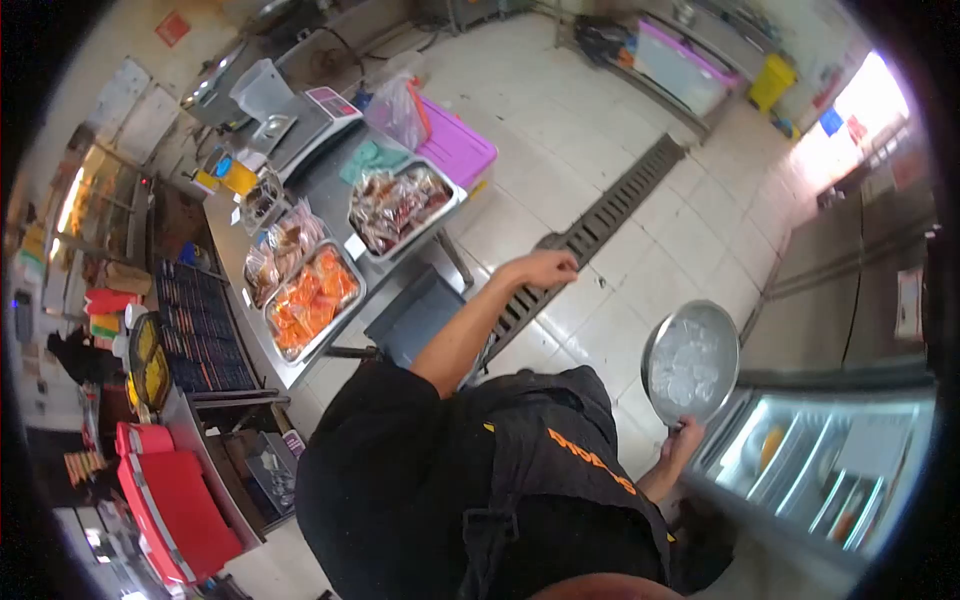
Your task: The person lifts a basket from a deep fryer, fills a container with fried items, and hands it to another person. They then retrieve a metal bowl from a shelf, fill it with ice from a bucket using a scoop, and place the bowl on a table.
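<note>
The right hand pinches the rim of a metal bowl at right; the left hand curls loosely, empty.

The right hand is half hidden where it grips the rim of the metal bowl, whose pale contents are too blurred to identify. The left hand faces away, its grip unreadable. The lens's dark edge cuts off the fridge. Bagged food in the trays on the tabletop is indistinct.

White tiled floor with a long drain grate beside a steel counter.
</note>
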Tool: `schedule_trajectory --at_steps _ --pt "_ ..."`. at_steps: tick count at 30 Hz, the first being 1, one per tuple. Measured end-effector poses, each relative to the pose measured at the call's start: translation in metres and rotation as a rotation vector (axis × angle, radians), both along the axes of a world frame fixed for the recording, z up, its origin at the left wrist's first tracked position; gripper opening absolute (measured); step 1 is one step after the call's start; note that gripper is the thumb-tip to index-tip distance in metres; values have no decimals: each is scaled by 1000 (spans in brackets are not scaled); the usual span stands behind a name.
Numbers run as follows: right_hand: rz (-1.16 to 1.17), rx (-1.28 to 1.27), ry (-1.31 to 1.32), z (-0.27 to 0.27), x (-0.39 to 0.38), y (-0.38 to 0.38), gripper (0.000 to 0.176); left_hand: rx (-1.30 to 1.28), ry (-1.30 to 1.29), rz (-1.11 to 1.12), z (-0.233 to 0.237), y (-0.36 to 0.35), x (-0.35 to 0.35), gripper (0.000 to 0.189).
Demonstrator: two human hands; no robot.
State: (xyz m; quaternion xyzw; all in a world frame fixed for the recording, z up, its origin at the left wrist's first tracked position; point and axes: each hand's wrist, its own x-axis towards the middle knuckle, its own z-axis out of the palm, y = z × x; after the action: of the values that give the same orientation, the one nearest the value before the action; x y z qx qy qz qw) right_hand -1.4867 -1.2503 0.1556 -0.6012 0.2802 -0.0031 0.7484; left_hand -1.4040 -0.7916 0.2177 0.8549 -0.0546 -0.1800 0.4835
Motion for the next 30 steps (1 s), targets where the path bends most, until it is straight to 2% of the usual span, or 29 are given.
schedule_trajectory --at_steps 1,3,6,10,11,13,15,16,19,25,28,30 --pt "5 5 -27 -4 31 7 60 -126 17 60 -11 8 13 41" --pt "6 4 -69 4 90 25 60 -116 1 83 -23 27 37 45" --pt "90 -11 -13 8 183 50 58 -22 34 209 -38 64 76 47" --pt "201 -69 17 -15 321 80 49 61 88 458 -53 120 122 48" --pt "247 -45 -45 2 352 104 41 96 93 519 -62 134 133 48" --pt "283 -70 -38 15 419 139 39 134 106 623 -55 154 153 48" --pt "431 -62 -52 29 493 161 38 131 120 723 -31 165 174 49" --pt "503 -59 -45 29 524 169 38 31 90 823 -25 168 182 49" --pt "529 -29 -26 17 625 205 38 0 112 1001 -24 173 201 46" --pt "756 36 -29 66 740 311 38 -35 232 1164 -74 182 231 45" --pt "708 93 -15 28 810 352 41 -89 313 1238 -67 201 282 50" --pt "736 111 8 15 848 378 44 -21 352 1168 -94 237 316 50"
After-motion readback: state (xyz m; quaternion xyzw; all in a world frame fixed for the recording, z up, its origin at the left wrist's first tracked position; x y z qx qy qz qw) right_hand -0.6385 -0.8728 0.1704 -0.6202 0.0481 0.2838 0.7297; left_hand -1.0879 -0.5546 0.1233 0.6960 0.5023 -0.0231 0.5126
